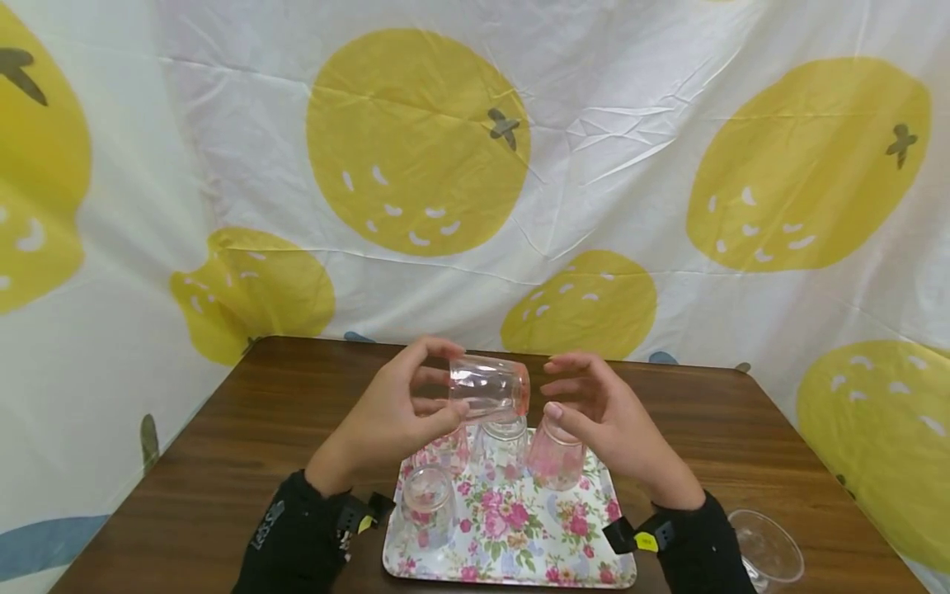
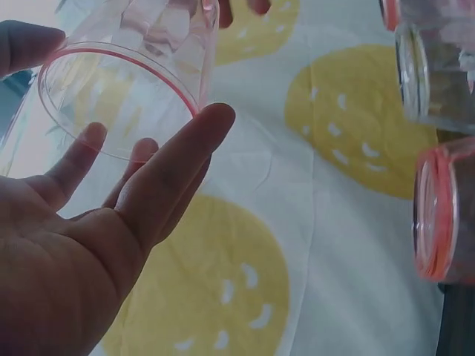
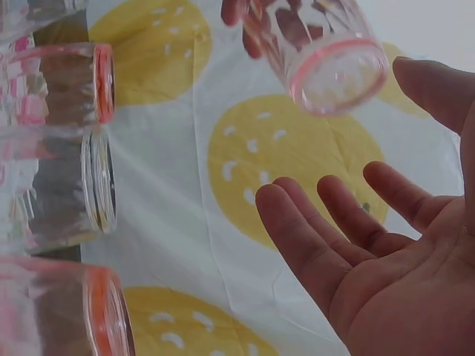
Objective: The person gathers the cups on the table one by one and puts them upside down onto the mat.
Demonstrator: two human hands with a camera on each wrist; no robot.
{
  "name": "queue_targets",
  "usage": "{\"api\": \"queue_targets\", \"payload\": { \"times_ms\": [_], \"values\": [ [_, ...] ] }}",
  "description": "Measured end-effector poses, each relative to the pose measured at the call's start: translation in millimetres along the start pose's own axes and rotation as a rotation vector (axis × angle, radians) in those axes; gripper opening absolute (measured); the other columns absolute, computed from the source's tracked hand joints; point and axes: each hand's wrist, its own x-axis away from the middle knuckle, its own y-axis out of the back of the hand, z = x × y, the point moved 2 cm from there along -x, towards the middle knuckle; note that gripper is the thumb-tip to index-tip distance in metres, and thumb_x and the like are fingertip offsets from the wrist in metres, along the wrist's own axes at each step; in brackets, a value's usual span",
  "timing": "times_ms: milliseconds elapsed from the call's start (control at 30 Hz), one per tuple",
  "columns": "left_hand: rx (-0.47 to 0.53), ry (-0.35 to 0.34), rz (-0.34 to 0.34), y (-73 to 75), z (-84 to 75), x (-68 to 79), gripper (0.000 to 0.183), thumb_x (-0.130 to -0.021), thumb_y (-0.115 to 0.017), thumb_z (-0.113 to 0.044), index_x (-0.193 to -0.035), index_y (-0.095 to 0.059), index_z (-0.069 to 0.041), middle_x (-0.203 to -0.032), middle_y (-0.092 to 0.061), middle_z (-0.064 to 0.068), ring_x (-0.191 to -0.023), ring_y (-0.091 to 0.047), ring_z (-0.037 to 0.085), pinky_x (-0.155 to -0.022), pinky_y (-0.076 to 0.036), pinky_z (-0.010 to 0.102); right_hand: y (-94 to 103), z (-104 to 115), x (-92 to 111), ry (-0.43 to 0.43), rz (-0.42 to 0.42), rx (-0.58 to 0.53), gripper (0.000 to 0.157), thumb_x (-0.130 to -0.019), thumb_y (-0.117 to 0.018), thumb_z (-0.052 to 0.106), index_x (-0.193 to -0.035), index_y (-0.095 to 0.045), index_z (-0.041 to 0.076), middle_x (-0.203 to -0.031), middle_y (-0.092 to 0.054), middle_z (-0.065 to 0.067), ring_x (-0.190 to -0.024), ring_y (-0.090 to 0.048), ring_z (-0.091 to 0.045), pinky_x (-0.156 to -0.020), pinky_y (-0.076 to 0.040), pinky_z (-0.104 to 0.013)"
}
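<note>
My left hand (image 1: 397,412) grips a clear, pink-tinted drinking glass (image 1: 486,386) by its rim end, thumb and fingers round it. The glass lies sideways in the air above the tray, its open mouth towards my left palm and its thick pink base to the right. In the left wrist view the pink rim (image 2: 119,55) sits between thumb and fingertips. Just right of the base, my right hand (image 1: 612,417) is held with its fingers spread and loosely bent. The right wrist view shows a gap between those fingers (image 3: 300,230) and the glass base (image 3: 340,78).
Below the hands, a floral tray (image 1: 512,569) bears several upside-down glasses, among them a pink one (image 1: 557,458) and clear ones (image 1: 502,450) (image 1: 428,503). A clear glass vessel (image 1: 768,549) stands right of the tray on the brown wooden table (image 1: 712,412). A lemon-print cloth (image 1: 594,165) hangs behind.
</note>
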Motion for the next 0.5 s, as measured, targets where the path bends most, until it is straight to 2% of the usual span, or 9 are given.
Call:
{"api": "queue_targets", "payload": {
  "times_ms": [167,500],
  "values": [
    [0.027,-0.021,0.004,-10.8,1.2,-3.2,0.051,-0.086,-0.072,-0.002,-0.131,-0.049,-0.008,-0.131,-0.050,0.014,-0.107,-0.060,0.024,-0.082,-0.063,0.041,-3.6,3,-1,0.011,0.033,-0.062,0.050,-0.093,-0.063,-0.004,-0.140,-0.044,0.001,-0.136,-0.050,-0.021,-0.115,-0.058,-0.033,-0.081,-0.062,-0.029],
    [0.029,-0.033,0.007,-17.2,2.9,-4.3,0.051,-0.085,-0.073,-0.001,-0.129,-0.050,-0.008,-0.131,-0.051,0.014,-0.106,-0.061,0.024,-0.083,-0.062,0.046,-6.7,3,-2,0.032,0.057,-0.132,0.048,-0.093,-0.061,-0.007,-0.138,-0.044,-0.005,-0.133,-0.052,-0.023,-0.112,-0.060,-0.036,-0.080,-0.061,-0.025]
  ]
}}
